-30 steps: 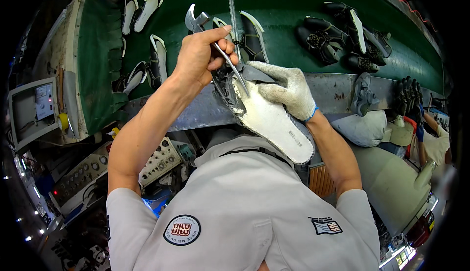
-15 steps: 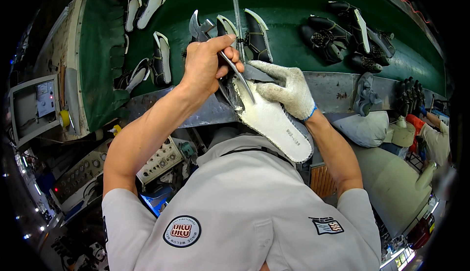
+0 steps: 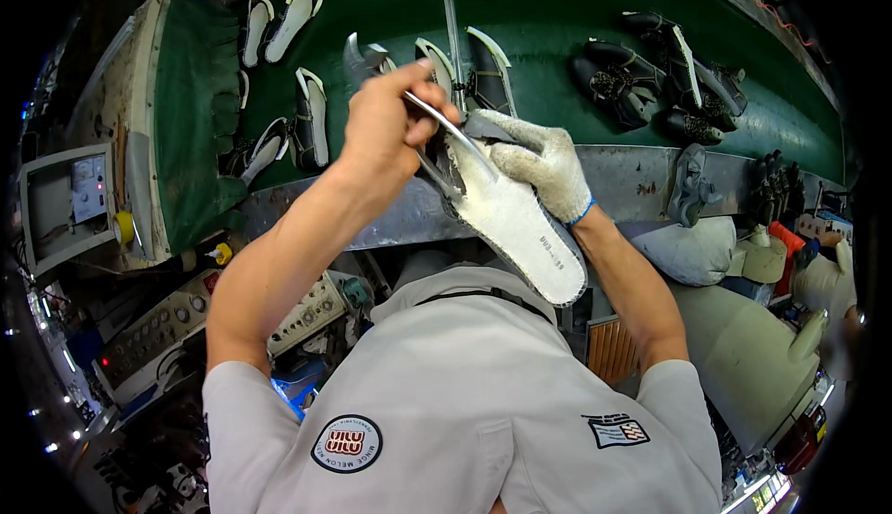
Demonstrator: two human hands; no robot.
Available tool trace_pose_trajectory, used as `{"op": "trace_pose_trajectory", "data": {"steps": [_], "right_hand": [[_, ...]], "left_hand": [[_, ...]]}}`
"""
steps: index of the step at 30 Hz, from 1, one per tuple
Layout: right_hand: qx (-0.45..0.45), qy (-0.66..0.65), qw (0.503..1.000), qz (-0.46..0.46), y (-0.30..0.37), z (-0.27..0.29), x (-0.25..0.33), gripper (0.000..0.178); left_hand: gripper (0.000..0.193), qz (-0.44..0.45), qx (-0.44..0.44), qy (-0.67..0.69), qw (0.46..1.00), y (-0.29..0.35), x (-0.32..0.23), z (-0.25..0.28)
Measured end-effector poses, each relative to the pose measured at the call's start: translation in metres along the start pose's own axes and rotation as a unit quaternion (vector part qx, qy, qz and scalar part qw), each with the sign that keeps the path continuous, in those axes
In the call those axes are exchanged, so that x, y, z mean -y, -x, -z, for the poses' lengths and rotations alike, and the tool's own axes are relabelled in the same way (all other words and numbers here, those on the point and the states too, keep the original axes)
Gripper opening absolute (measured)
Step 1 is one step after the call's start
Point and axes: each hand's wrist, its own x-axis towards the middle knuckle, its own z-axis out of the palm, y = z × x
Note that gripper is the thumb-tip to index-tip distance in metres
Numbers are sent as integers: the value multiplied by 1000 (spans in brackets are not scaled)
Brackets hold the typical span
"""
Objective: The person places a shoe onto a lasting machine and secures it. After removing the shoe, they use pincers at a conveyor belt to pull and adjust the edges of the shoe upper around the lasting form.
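My bare left hand [image 3: 388,122] is wrapped round steel lasting pincers [image 3: 448,124]. The jawed head points up and away, and the two handles reach down to the shoe. One handle's tip lies against the white insole near the toe end; the other is by the shoe's left edge. My right hand [image 3: 546,168], in a pale knit glove with a blue cuff edge, grips the unfinished shoe [image 3: 525,235] at its upper right side. The shoe is sole up, its heel end towards my belly. The toe end is partly hidden behind my hands.
A green conveyor belt [image 3: 548,96] behind a metal ledge [image 3: 372,218] carries shoes with white soles [image 3: 309,119] and dark laced shoes [image 3: 618,77]. A grey shoe-shaped piece [image 3: 689,184] sits on the ledge at right. Control panels [image 3: 307,314] stand at lower left.
The pincers' head has swung slightly left and the handle tip has slid a little right along the insole. My left hand is blurred. The shoe's heel end has shifted slightly left.
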Motion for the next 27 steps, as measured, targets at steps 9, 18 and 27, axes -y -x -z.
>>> {"op": "trace_pose_trajectory", "data": {"steps": [9,18,27], "right_hand": [[46,-80,995,-48,4,-1,-8,52],[114,-43,988,-98,-4,-14,-9,43],[215,50,973,-65,-8,-18,-11,50]], "left_hand": [[29,-152,-11,-431,889,29,-68,3],[30,-74,188,-732,650,20,-30,4],[22,-179,273,-684,652,4,-16,35]]}}
